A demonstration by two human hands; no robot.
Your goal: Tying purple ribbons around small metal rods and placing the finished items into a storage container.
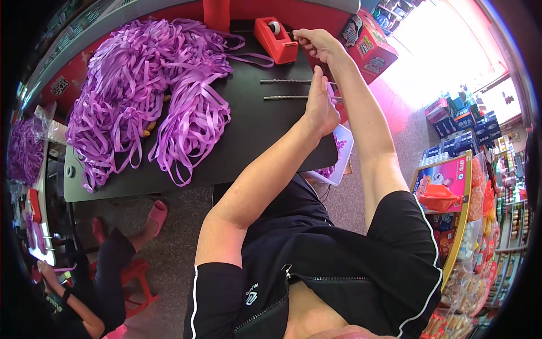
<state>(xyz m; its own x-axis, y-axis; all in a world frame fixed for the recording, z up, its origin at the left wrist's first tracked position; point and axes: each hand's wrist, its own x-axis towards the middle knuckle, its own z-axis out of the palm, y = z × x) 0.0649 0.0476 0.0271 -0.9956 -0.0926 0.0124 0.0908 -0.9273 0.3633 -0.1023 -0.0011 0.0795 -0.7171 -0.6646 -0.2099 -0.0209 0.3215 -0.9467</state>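
My right hand [318, 44] reaches to the right end of a red tape dispenser [275, 42] with a white roll in it. Its thumb and forefinger are pinched together; what they hold, if anything, is too small to make out. Closer to me, my left hand [323, 110] is held edge-up at the table's right side, fingers stretched and lying together. Its palm side is hidden, and a bit of pale purple shows just beyond it. Two thin twisted metal rods [285, 98] run toward this hand from the left, their right parts partly covered by it.
A large heap of purple ribbon loops [135, 85] covers the left of the black table [248, 121]. Below its right edge stands a white bin [342, 161] with purple pieces. A red carton [370, 48] is at the back right. Another person [79, 288] sits at lower left; stocked shelves line the right.
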